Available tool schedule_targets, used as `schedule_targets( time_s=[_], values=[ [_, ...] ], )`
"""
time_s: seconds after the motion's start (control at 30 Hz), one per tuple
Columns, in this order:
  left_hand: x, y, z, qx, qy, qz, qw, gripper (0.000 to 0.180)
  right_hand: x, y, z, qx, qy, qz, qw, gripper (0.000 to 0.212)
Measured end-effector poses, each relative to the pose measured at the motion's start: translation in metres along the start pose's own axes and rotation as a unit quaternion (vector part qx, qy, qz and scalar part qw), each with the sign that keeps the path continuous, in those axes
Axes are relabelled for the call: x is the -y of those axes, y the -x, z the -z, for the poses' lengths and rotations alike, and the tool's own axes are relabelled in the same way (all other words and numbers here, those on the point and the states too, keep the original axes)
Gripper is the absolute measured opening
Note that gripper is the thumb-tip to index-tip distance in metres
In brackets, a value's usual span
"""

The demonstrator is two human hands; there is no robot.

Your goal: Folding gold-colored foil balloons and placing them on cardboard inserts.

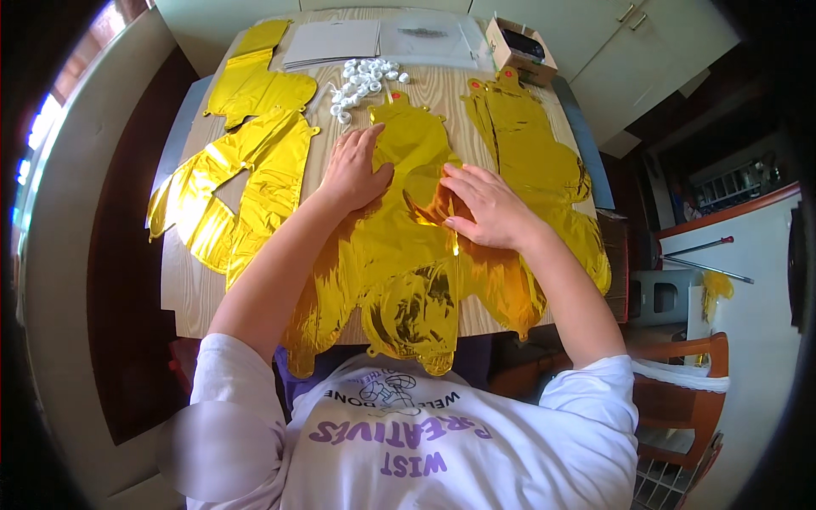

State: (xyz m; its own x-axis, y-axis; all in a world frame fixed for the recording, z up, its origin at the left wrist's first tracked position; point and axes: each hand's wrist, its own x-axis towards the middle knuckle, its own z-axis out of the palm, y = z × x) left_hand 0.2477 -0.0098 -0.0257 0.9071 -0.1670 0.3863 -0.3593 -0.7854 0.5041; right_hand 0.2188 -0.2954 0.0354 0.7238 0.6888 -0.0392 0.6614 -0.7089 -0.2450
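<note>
Flat, uninflated gold foil balloons lie on the wood-grain table [191, 293]. The middle foil balloon [399, 242] spreads before me, its lower lobes hanging over the near edge. My left hand [353, 166] rests along its left side, fingers stretched out. On its right side, my right hand [486, 206] pinches a raised, curled fold of the foil between thumb and fingers. More gold foil balloons [263, 157] lie to the left, creased and shiny. Another stack of foil balloons [531, 144] lies to the right, partly behind my right forearm.
Small white rolls [365, 81], perhaps ribbon, are heaped beyond the middle balloon. Behind them are flat grey-white sheets [331, 42] and a clear plastic bag [429, 41]. A cardboard box [523, 55] with a dark object stands at the far right corner. A wooden chair [688, 382] is at right.
</note>
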Motion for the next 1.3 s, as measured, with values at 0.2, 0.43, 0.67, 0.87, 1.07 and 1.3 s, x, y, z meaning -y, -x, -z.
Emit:
schedule_targets(
  time_s=[0.2, 0.43, 0.67, 0.87, 1.07, 1.3],
  values=[
    [-0.002, 0.003, 0.008, -0.01, 0.006, -0.006, 1.0, 0.06, -0.003, 0.001, -0.002, -0.006, 0.001, 0.007, 1.0, 0.064],
    [-0.01, 0.023, 0.06, 0.054, 0.016, 0.018, 0.998, 0.046, -0.001, 0.003, -0.003, -0.009, 0.003, 0.003, 1.0, 0.064],
    [-0.032, 0.068, 0.07, 0.102, 0.045, -0.121, 0.986, 0.048, 0.001, 0.002, -0.002, -0.01, 0.018, 0.014, 1.0, 0.063],
    [-0.059, 0.069, 0.048, 0.114, 0.024, -0.193, 0.974, 0.073, 0.002, -0.001, -0.002, -0.001, 0.019, 0.018, 1.0, 0.066],
    [-0.06, 0.076, 0.035, 0.129, -0.011, -0.195, 0.972, 0.077, 0.005, 0.021, -0.008, -0.11, 0.009, -0.012, 0.994, 0.063],
    [-0.06, 0.077, 0.033, 0.126, -0.018, -0.199, 0.972, 0.076, 0.058, 0.131, 0.001, -0.195, 0.024, -0.234, 0.952, 0.038]
  ],
)
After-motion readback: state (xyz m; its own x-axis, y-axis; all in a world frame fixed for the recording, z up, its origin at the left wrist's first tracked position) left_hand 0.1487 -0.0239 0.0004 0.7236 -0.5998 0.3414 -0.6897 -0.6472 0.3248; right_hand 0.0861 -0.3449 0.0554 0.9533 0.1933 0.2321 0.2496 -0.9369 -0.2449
